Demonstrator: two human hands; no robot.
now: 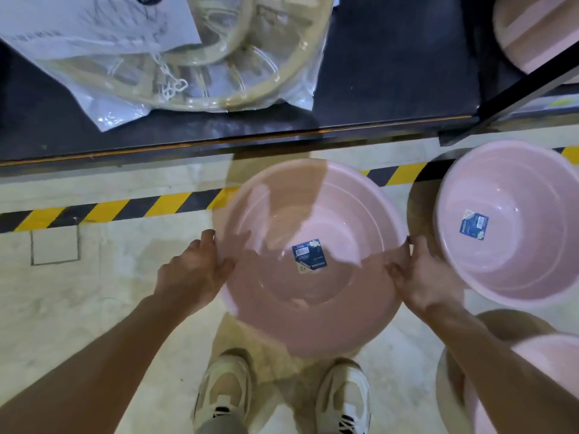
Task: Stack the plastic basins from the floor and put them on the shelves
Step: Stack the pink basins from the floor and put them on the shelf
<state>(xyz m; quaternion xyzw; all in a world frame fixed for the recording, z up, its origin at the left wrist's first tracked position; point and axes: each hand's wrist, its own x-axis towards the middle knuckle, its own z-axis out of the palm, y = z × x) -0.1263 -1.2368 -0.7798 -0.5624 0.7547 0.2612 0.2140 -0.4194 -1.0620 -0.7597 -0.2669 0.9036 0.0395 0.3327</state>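
Hands: left hand [200, 270] and right hand [419, 277] both grip one pink basin [313, 308], one on each side of its rim.
Left hand: thumb over the rim's left edge, fingers under the wall.
Right hand: thumb on the rim's right edge, fingers curled around the outside.
Held basin: mouth up, tilted slightly away from the person, above the shoes [225, 389]; blue label [308, 255] stuck inside near the bottom.
Second basin [517, 264]: pink, on the floor [94, 292] just right of the held one, mouth up, with its own blue sticker [473, 224] inside.
Third basin [551, 364]: pink, only partly in view at the lower right, behind the right forearm.
Shelf [391, 73]: dark board beyond the yellow-black floor tape [109, 211], carrying a bagged beige ring item [219, 57] at the left.
Shelf basin [532, 29]: pink, on its side at the upper right, behind a black frame post [520, 89].
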